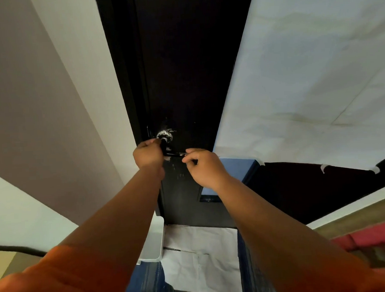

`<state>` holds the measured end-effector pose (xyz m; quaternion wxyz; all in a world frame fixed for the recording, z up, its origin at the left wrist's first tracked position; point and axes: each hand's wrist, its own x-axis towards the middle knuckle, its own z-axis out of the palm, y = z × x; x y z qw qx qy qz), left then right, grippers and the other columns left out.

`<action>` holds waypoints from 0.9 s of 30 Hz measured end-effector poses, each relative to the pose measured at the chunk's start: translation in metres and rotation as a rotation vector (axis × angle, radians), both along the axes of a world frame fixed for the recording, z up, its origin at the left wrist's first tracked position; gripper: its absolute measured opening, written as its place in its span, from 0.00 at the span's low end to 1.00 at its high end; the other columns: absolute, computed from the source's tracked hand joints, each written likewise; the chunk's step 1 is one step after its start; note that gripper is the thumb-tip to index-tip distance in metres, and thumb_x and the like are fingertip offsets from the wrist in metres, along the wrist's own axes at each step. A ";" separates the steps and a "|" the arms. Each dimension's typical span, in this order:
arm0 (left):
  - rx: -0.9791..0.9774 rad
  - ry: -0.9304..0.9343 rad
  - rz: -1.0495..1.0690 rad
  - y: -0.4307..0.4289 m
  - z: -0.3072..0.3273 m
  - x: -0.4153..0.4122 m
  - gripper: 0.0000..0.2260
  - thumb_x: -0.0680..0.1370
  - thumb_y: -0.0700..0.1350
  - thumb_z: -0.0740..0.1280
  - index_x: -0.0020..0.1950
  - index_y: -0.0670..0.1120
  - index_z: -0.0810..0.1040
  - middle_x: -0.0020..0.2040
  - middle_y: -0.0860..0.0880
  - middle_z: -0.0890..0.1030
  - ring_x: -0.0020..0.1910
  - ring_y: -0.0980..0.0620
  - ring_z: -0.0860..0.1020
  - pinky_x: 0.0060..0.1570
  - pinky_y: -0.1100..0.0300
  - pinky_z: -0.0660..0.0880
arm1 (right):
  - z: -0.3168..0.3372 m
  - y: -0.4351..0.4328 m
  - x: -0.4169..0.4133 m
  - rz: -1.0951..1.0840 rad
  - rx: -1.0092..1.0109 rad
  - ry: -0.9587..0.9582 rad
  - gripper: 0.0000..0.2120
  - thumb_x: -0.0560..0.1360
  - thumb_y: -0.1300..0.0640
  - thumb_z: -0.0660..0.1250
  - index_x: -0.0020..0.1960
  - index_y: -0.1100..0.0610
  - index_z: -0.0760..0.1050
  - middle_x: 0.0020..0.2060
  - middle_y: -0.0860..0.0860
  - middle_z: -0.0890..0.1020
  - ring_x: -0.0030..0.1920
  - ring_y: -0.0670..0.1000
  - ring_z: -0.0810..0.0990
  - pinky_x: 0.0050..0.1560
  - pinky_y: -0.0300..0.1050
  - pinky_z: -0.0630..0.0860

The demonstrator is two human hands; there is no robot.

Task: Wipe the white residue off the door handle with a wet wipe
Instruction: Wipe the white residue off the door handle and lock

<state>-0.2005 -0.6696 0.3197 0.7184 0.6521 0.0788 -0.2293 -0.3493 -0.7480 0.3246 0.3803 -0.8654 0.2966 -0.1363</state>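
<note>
A black door [183,68] stands straight ahead, its black lever handle [173,154] at mid height. White residue [165,134] is smeared on and around the handle's round base, with fainter specks on the door below the lever. My left hand [148,153] is at the base end with fingers curled round the handle's neck. My right hand [205,167] pinches the lever's free end between thumb and fingers. No wet wipe shows in either hand.
Taped white paper [306,84] covers the surface right of the door, and more paper [201,252] lies on the floor below it. A white bin [153,241] stands by the door's lower left. A blue panel [235,168] sits behind my right hand.
</note>
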 end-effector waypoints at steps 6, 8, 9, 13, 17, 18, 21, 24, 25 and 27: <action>-0.147 0.198 0.000 0.000 0.000 0.005 0.11 0.76 0.39 0.69 0.58 0.41 0.81 0.42 0.49 0.81 0.41 0.50 0.81 0.43 0.55 0.79 | -0.003 -0.002 -0.002 0.019 -0.015 -0.020 0.10 0.79 0.57 0.65 0.56 0.52 0.84 0.68 0.46 0.77 0.66 0.46 0.76 0.68 0.41 0.72; -0.182 0.268 -0.004 0.002 0.000 0.002 0.09 0.78 0.39 0.70 0.57 0.39 0.81 0.45 0.45 0.85 0.41 0.47 0.84 0.42 0.54 0.82 | -0.004 -0.002 -0.002 0.018 -0.018 -0.030 0.10 0.79 0.58 0.65 0.56 0.52 0.84 0.67 0.46 0.77 0.66 0.46 0.76 0.69 0.42 0.72; -0.203 0.301 -0.025 0.003 0.000 0.001 0.07 0.79 0.39 0.69 0.56 0.40 0.81 0.48 0.41 0.86 0.44 0.44 0.86 0.41 0.53 0.83 | -0.005 -0.002 -0.002 0.015 -0.018 -0.035 0.10 0.79 0.58 0.65 0.55 0.52 0.84 0.67 0.46 0.78 0.66 0.46 0.76 0.69 0.43 0.72; -0.164 0.275 -0.075 0.001 0.003 0.008 0.06 0.78 0.39 0.71 0.53 0.39 0.81 0.45 0.40 0.87 0.43 0.42 0.87 0.36 0.54 0.82 | -0.007 -0.001 -0.002 0.004 -0.020 -0.044 0.10 0.79 0.59 0.65 0.55 0.53 0.84 0.67 0.46 0.78 0.65 0.47 0.77 0.68 0.43 0.73; 0.163 -0.141 -0.041 -0.008 0.004 0.002 0.01 0.75 0.42 0.74 0.45 0.46 0.85 0.43 0.47 0.85 0.46 0.46 0.84 0.43 0.57 0.80 | -0.007 0.000 0.000 -0.014 -0.048 -0.052 0.10 0.79 0.59 0.65 0.55 0.53 0.85 0.66 0.46 0.78 0.65 0.47 0.77 0.66 0.38 0.72; 0.208 -0.219 -0.053 -0.009 0.004 0.000 0.02 0.76 0.43 0.73 0.45 0.46 0.86 0.43 0.48 0.85 0.46 0.46 0.84 0.44 0.56 0.81 | -0.007 0.000 0.000 -0.014 -0.052 -0.052 0.10 0.79 0.59 0.65 0.55 0.53 0.85 0.66 0.46 0.78 0.65 0.47 0.77 0.66 0.37 0.71; 0.220 -0.187 -0.015 -0.012 0.002 -0.004 0.02 0.75 0.44 0.73 0.43 0.48 0.84 0.42 0.48 0.85 0.46 0.45 0.84 0.48 0.51 0.83 | -0.007 0.001 0.000 -0.006 -0.060 -0.044 0.10 0.79 0.59 0.65 0.55 0.53 0.84 0.66 0.47 0.78 0.65 0.47 0.76 0.66 0.38 0.71; 0.020 0.145 0.030 -0.012 0.008 -0.004 0.03 0.75 0.44 0.73 0.45 0.45 0.84 0.40 0.45 0.87 0.42 0.45 0.86 0.41 0.53 0.80 | -0.009 -0.001 0.000 -0.010 -0.065 -0.040 0.10 0.79 0.59 0.66 0.55 0.52 0.85 0.66 0.46 0.79 0.65 0.47 0.77 0.68 0.42 0.72; -0.065 0.244 0.001 -0.011 0.010 -0.002 0.05 0.76 0.43 0.71 0.49 0.42 0.83 0.41 0.43 0.87 0.41 0.44 0.86 0.40 0.54 0.78 | -0.009 -0.002 0.000 -0.012 -0.059 -0.040 0.10 0.79 0.59 0.66 0.54 0.52 0.85 0.66 0.46 0.79 0.65 0.47 0.77 0.68 0.42 0.72; -0.134 0.318 -0.070 -0.009 0.010 0.003 0.08 0.77 0.41 0.69 0.53 0.39 0.82 0.41 0.39 0.87 0.39 0.43 0.86 0.39 0.54 0.78 | -0.009 -0.002 0.001 -0.016 -0.046 -0.043 0.10 0.79 0.58 0.66 0.54 0.52 0.85 0.66 0.46 0.79 0.65 0.46 0.77 0.68 0.41 0.72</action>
